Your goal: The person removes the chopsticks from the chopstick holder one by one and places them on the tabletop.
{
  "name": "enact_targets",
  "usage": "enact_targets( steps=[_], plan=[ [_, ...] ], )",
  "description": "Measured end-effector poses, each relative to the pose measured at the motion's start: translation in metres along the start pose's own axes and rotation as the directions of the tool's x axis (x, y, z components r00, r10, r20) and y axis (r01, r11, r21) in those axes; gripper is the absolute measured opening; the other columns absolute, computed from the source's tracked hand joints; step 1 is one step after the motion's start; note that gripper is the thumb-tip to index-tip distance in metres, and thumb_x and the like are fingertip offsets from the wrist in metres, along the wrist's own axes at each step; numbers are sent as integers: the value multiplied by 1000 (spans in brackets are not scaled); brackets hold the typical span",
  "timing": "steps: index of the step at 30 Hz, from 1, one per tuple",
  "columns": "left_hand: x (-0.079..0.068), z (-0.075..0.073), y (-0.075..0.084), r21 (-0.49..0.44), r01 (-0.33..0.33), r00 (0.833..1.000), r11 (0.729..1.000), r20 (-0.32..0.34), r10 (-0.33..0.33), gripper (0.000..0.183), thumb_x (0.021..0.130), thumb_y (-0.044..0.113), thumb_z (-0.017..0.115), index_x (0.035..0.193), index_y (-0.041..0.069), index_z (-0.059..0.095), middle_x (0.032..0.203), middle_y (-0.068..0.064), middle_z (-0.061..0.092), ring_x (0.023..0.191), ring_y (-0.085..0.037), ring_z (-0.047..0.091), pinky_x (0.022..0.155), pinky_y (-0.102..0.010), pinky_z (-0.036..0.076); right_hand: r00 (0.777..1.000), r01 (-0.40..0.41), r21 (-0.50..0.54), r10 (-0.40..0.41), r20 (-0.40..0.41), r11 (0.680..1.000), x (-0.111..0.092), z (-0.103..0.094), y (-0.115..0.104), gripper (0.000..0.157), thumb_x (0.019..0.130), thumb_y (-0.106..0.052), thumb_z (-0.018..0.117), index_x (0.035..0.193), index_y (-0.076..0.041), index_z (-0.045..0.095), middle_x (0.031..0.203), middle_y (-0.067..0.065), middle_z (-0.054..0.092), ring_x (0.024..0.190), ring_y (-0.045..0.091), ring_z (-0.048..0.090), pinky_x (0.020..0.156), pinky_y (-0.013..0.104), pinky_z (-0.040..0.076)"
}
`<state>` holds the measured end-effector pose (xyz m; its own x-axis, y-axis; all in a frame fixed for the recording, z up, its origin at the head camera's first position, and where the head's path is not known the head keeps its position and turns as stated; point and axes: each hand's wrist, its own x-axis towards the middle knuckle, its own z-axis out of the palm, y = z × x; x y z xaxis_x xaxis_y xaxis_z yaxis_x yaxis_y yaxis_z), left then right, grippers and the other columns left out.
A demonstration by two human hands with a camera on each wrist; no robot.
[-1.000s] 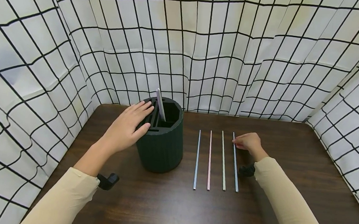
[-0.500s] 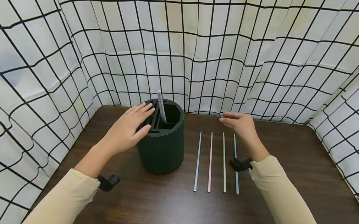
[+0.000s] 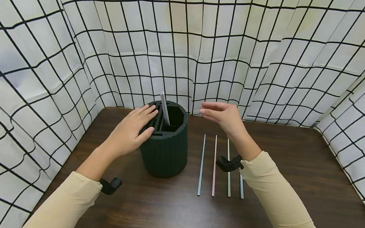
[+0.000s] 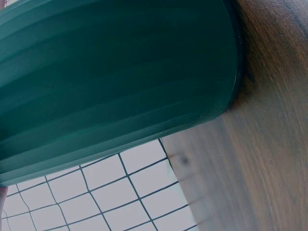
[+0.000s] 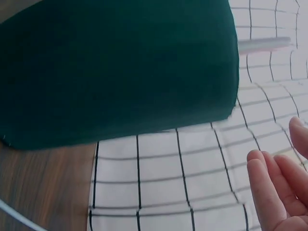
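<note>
A dark green ribbed utensil holder (image 3: pixel 163 159) with a slotted black top stands left of centre. My left hand (image 3: pixel 130 131) rests on its top with fingers spread. Pale thin sticks (image 3: pixel 165 109) lean up out of its wide compartment. My right hand (image 3: pixel 224 117) hovers to the right of the rim, fingers nearly straight, thumb apart, holding nothing; the right wrist view also shows these bare fingers (image 5: pixel 270 187). On the table lie a blue stick (image 3: pixel 201 166), a pink stick (image 3: pixel 214 174), a pale green stick (image 3: pixel 229 185) and another blue stick (image 3: pixel 241 188), partly hidden by my right forearm.
The brown wooden table (image 3: pixel 160 213) runs back to a white cloth wall (image 3: pixel 219 70) with a black grid, which also encloses both sides. Black wrist cameras (image 3: pixel 110 186) hang below each wrist.
My right hand has let go of the rightmost blue stick, risen and moved left towards the holder. The stick stays on the table. My left hand has stayed on the holder.
</note>
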<state>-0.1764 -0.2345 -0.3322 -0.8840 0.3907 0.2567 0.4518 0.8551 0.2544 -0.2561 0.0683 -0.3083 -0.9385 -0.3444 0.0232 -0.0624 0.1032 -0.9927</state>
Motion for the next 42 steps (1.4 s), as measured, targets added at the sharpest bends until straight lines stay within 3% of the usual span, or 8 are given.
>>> enact_targets(
  steps=[10, 15, 21, 26, 35, 42],
  plan=[
    [-1, 0, 1, -6, 2, 1000, 1000, -5, -2, 58, 104, 33, 43, 155, 7, 34, 164, -10, 28, 154, -33, 19, 127, -52, 14, 999, 48, -9, -48, 9, 999, 4, 30, -12, 33, 85, -18, 79, 116, -7, 75, 114, 8, 75, 99, 8, 72, 96, 30, 57],
    [-1, -1, 1, -8, 8, 1000, 1000, -1, -8, 58, 104, 33, 43, 155, 6, 35, 164, -11, 29, 154, -33, 19, 127, -53, 14, 995, 91, 2, -91, 30, 996, 5, 41, -15, 30, 86, -16, 78, 114, -6, 75, 113, 9, 76, 101, 11, 72, 95, 30, 58],
    [-1, -2, 2, -14, 16, 1000, 1000, 2, -16, 58, 104, 32, 43, 155, 6, 35, 163, -11, 30, 155, -32, 19, 126, -54, 15, 986, 162, -100, -156, 66, 982, 5, 56, -16, 30, 87, -20, 78, 115, -9, 75, 113, 6, 76, 108, 14, 70, 97, 35, 56],
    [-1, -2, 1, -8, 17, 1000, 1000, 14, -17, 58, 104, 33, 42, 155, 7, 34, 164, -10, 29, 155, -32, 18, 126, -54, 15, 984, 156, -86, -147, 95, 984, 6, 67, -16, 31, 87, -16, 77, 116, -7, 74, 116, 9, 75, 108, 16, 71, 97, 33, 57],
    [2, -3, 2, -1, 12, 1000, 1000, 6, -12, 58, 104, 34, 42, 155, 7, 34, 164, -10, 29, 155, -32, 19, 126, -54, 16, 977, 210, -138, -202, 70, 968, 7, 77, -19, 32, 86, -18, 78, 116, -8, 75, 117, 7, 75, 109, 17, 70, 93, 33, 59],
    [0, 0, 1, -10, 16, 1000, 1000, 1, -16, 58, 104, 34, 42, 155, 7, 35, 164, -10, 30, 155, -32, 19, 126, -54, 15, 980, 198, -168, -196, 33, 966, 10, 85, -17, 27, 85, -19, 79, 111, -10, 78, 112, 5, 76, 105, 15, 71, 87, 31, 60]
  ],
)
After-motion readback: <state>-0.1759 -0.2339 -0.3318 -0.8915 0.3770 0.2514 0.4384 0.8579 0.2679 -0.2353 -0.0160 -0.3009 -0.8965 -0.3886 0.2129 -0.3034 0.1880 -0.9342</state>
